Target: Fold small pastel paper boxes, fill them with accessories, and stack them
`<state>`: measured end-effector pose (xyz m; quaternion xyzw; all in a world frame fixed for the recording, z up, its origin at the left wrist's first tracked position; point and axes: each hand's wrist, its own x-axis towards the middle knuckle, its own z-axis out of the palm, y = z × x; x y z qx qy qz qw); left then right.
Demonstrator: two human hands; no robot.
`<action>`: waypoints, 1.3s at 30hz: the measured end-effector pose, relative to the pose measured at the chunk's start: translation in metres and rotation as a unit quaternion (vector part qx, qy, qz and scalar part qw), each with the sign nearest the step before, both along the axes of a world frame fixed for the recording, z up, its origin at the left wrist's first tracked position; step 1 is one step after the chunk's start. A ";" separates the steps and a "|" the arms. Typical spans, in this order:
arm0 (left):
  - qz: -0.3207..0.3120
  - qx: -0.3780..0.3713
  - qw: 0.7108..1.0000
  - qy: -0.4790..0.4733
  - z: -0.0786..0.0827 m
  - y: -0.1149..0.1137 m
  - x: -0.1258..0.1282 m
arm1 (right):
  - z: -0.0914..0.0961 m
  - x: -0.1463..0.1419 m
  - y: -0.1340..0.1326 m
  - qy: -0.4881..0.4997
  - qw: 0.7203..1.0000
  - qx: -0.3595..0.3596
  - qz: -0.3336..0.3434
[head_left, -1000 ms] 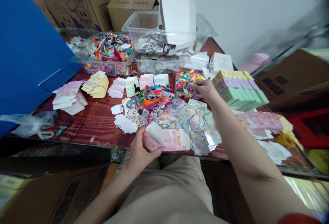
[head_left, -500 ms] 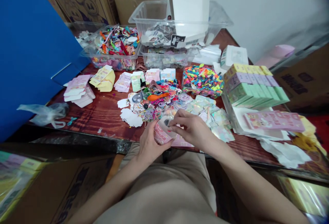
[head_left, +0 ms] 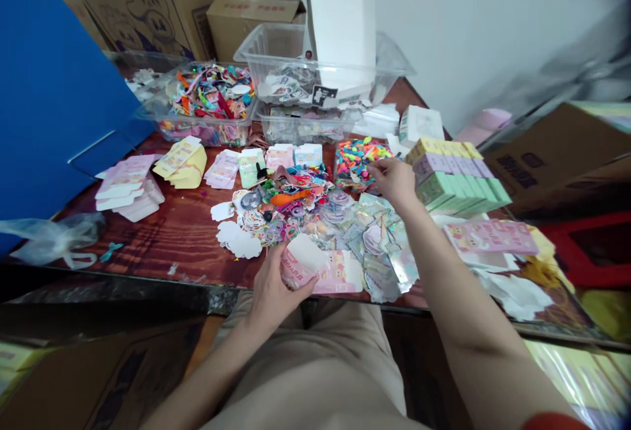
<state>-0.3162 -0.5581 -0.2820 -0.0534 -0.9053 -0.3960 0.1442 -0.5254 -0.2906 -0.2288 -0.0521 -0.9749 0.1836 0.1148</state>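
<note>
In my left hand (head_left: 276, 288), fingers wrapped round it, is a small pink printed box (head_left: 294, 271) with its white flap raised. My right hand (head_left: 394, 181) is stretched out to the right edge of a clear tub of small bright coloured pieces (head_left: 362, 154). Its fingers are drawn together in a pinch; what is between them, if anything, is too small to make out. Flat pink printed cartons (head_left: 340, 272) lie on the table just right of the held box. A mixed heap of small trinkets (head_left: 290, 200) spreads behind it, with shiny clear packets (head_left: 379, 239) to the right.
Folded purple boxes (head_left: 131, 183) and yellow boxes (head_left: 181, 162) lie at the left. Clear bins of trinkets (head_left: 211, 98) stand at the back. Stacked green, purple and yellow boxes (head_left: 453, 177) stand at the right, near a pink carton strip (head_left: 490, 237). A blue panel (head_left: 54, 88) borders the left.
My right hand has left the pink box and moved away, up and right, to the tub of coloured pieces. My left hand still holds the box. The view has shifted slightly.
</note>
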 end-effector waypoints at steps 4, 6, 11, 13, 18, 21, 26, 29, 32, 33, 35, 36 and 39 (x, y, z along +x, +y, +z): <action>-0.003 0.002 1.000 0.001 0.000 -0.001 0.000 | -0.008 -0.026 -0.003 -0.079 0.994 0.076 0.020; 0.002 0.003 1.000 0.002 0.000 -0.002 -0.001 | -0.011 -0.031 -0.007 -0.084 0.992 0.087 0.035; 0.006 0.005 1.000 -0.006 -0.003 -0.004 -0.001 | -0.010 -0.035 -0.005 -0.065 0.994 0.077 0.029; 0.008 0.006 1.000 -0.005 -0.004 -0.005 -0.002 | -0.009 -0.035 -0.002 -0.058 0.995 0.070 0.026; -0.004 0.007 1.000 -0.011 -0.004 -0.002 -0.001 | -0.012 -0.035 -0.003 -0.047 0.994 0.076 0.059; -0.013 0.007 1.000 -0.009 -0.001 0.001 0.001 | -0.019 -0.037 -0.008 -0.049 0.992 0.087 0.083; -0.015 0.005 1.000 0.000 0.001 0.000 0.003 | -0.022 -0.036 -0.009 -0.039 0.992 0.087 0.086; -0.004 0.004 1.000 0.000 0.000 -0.003 0.003 | -0.020 -0.032 -0.004 -0.003 0.996 0.045 0.072; -0.003 0.007 1.000 -0.001 -0.001 -0.004 0.003 | -0.018 -0.028 0.003 0.067 0.993 -0.076 0.063; -0.004 0.010 1.000 -0.003 -0.001 -0.003 0.003 | -0.017 -0.026 0.004 0.083 0.987 -0.126 0.059; -0.006 0.016 1.000 -0.003 0.000 -0.001 0.003 | -0.011 -0.018 0.004 0.085 0.968 -0.231 0.056; -0.006 0.020 1.000 -0.002 0.001 0.000 0.003 | -0.007 -0.011 0.002 0.071 0.953 -0.288 0.057; -0.002 0.027 1.000 -0.001 0.002 0.004 0.003 | 0.010 0.026 -0.014 0.007 0.896 -0.434 0.098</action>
